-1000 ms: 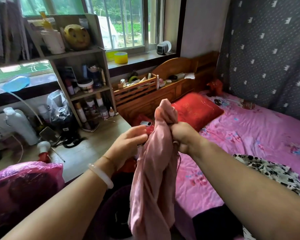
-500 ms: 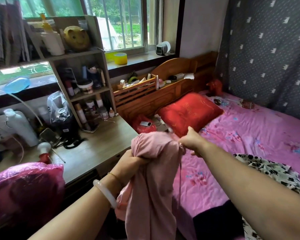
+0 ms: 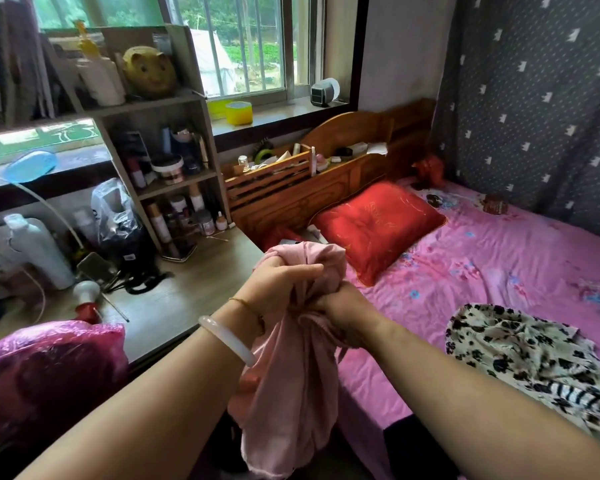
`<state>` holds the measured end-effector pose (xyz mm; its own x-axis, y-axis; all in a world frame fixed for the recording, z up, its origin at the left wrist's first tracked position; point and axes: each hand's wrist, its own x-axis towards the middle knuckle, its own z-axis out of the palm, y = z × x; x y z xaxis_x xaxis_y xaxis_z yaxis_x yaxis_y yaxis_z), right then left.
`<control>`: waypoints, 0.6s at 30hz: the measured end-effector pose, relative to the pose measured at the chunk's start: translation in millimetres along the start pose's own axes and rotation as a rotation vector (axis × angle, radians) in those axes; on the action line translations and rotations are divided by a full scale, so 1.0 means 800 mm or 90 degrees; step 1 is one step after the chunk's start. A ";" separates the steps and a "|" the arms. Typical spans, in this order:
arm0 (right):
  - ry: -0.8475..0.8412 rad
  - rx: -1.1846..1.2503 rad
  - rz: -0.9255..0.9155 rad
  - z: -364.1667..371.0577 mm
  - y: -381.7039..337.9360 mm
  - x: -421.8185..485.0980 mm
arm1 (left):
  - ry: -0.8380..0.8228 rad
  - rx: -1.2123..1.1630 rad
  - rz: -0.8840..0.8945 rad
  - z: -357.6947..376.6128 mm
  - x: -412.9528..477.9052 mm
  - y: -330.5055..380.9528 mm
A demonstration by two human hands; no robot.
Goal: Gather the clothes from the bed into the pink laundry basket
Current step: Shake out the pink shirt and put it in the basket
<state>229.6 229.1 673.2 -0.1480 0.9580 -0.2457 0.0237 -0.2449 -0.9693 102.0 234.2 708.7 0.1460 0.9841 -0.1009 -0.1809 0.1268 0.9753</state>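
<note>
Now both hands bunch the soft pale-pink cloth garment (image 3: pixel 291 393) above the bed's edge: left hand (image 3: pixel 278 285) gripping its top, right hand (image 3: pixel 340 306) clenching the gathered middle, compacting it, I'd judge, for a basket I can't see.

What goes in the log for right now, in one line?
left hand: grips pink garment | right hand: grips it too | floral garment: on bed | basket: unseen

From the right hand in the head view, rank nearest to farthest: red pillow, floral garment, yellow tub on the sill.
From the right hand:
1. Red pillow, just beyond it on the bed.
2. Floral garment, to its right on the bed.
3. Yellow tub, far back on the windowsill.
</note>
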 end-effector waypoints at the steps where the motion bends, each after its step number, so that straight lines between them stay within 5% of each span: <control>1: 0.028 0.002 0.005 -0.002 -0.003 0.003 | -0.027 0.003 -0.012 -0.008 -0.001 -0.001; 5: 0.141 0.116 0.003 -0.007 -0.018 0.009 | -0.021 0.213 -0.063 -0.041 -0.014 -0.022; 10: 0.048 0.237 0.063 0.028 -0.040 0.017 | -0.002 0.463 -0.045 -0.067 -0.022 -0.091; 15: -0.143 0.361 0.151 0.065 -0.075 0.006 | 0.159 0.415 -0.119 -0.091 0.013 -0.178; 18: -0.144 0.387 0.179 0.071 -0.086 0.005 | 0.256 0.250 -0.075 -0.066 0.007 -0.144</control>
<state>171.3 241.6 739.4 -0.4210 0.8077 -0.4128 -0.4555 -0.5818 -0.6738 72.0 232.0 585.2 -0.2519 0.9458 -0.2050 0.2008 0.2583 0.9450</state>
